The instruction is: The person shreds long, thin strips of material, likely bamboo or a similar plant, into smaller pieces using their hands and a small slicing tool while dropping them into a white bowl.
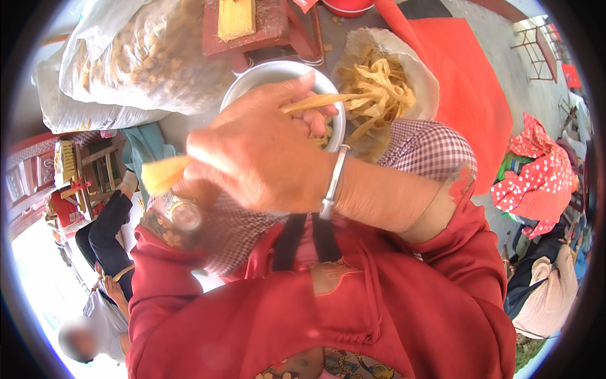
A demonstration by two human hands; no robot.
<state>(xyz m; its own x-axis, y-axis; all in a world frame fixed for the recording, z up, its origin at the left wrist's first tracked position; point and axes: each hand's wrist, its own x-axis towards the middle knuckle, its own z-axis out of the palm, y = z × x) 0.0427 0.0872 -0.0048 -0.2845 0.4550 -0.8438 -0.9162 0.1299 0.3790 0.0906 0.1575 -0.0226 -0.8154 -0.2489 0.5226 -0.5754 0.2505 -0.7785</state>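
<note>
My right hand (265, 161), with a metal bangle on its wrist, crosses over my left hand and hides most of it. A short pale-yellow tuft of fibrous strip (163, 175) sticks out from the right hand's closed fingers. My left hand (312, 102) shows as a thumb and fingertips beyond the right hand; a watch is on its wrist. Its fingers hold a tan strip (338, 99) that runs right to a pile of similar strips (378, 90) in an open woven sack (428, 80). Below both hands is a round metal basin (277, 67) with some yellowish pieces in it.
A red wooden bench (274, 33) carries a yellow wooden block (236, 19) and crumbs. Large plastic bags (151, 61) of pale brown pieces stand at left. Red cloth (468, 85) lies right of the sack. Another person (106, 303) sits at lower left, hands on a strip.
</note>
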